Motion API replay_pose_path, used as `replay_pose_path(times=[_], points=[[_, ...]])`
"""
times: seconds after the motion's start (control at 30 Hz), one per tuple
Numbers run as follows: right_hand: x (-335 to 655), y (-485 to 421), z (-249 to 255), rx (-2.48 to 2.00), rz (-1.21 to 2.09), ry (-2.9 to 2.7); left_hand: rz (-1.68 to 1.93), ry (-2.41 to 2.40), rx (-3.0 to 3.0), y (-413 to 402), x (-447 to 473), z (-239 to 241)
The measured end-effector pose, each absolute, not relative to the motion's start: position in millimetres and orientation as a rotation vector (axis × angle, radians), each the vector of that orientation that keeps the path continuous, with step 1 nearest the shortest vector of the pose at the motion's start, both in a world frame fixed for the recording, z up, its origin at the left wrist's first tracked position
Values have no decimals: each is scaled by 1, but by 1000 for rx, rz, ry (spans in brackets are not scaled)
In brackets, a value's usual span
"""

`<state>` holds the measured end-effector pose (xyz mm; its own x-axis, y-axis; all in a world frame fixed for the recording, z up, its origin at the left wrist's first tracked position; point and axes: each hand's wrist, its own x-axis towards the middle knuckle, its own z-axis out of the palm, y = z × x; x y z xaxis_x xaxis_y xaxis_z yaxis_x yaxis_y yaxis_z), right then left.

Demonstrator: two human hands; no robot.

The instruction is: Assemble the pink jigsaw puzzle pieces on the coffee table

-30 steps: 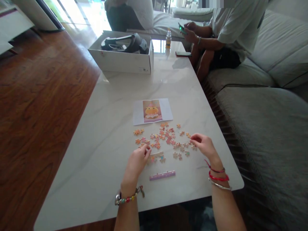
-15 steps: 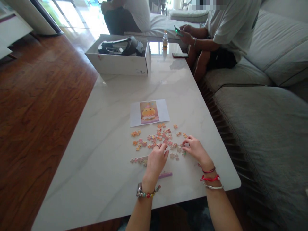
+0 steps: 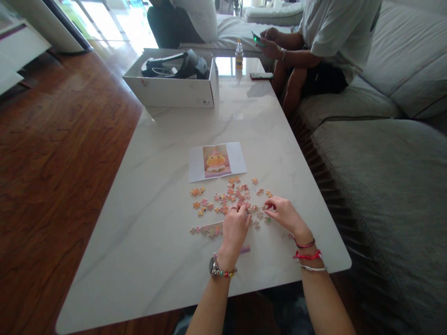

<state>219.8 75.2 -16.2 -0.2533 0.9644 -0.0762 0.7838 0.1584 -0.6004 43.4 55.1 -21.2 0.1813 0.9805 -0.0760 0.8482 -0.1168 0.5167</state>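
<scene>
Several small pink and orange jigsaw pieces lie scattered on a white marble table. A printed picture of a yellow figure lies just beyond them. My left hand rests among the pieces with its fingers curled over some of them. My right hand pinches at a piece near the right side of the scatter. A joined strip of pieces lies left of my left hand. A purple joined strip shows partly behind my left wrist.
A white open box holding a black headset stands at the table's far end, with a small bottle and a phone nearby. A person sits on the grey sofa at right. Wooden floor lies left.
My left hand has moved right from the left part of the scatter into its middle. My right hand has shifted slightly left, and the view has dropped a little.
</scene>
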Motion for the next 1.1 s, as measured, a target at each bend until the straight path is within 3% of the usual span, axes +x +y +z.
replay_pose_path(times=[0.3, 1.1], points=[[224, 74, -25, -1758, 660, -2107, 406, 1716, 2020, 57, 40, -22], [212, 73, -24, -1679, 709, -2211, 435, 1756, 1844, 56, 47, -24]])
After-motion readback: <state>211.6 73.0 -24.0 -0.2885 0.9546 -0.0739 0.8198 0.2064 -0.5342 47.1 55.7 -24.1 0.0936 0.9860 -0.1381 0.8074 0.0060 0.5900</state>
